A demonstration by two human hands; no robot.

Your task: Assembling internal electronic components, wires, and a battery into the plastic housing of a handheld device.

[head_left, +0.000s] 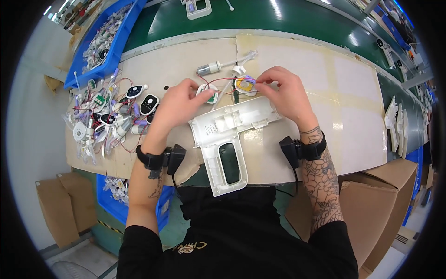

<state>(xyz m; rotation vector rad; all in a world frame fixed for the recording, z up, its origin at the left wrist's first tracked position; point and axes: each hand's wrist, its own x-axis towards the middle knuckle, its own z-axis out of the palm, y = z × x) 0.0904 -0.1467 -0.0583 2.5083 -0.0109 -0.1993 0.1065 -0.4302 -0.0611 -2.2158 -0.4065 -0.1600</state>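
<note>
My left hand (180, 103) grips a small white-rimmed module with a green circuit board (213, 96) between thumb and fingers. My right hand (284, 93) pinches at the edge of a white round part with a yellow face (245, 85); a purple cylinder lies against it, and the fingertips partly hide the contact. Thin red wires (223, 79) run between the two parts. Just below both hands lies a white plastic housing half (218, 124) with a loop handle, its ribbed inside facing up. Beyond the hands rests a small silver motor with a white end and clear tube (210, 68).
At left is a heap of wired parts (100, 123) with black-faced panels (149, 104). A blue bin (114, 56) of similar parts stands behind it. Another blue bin (162, 207) sits below the table. Cardboard boxes (371, 209) stand at lower right; a green conveyor (260, 18) runs along the back.
</note>
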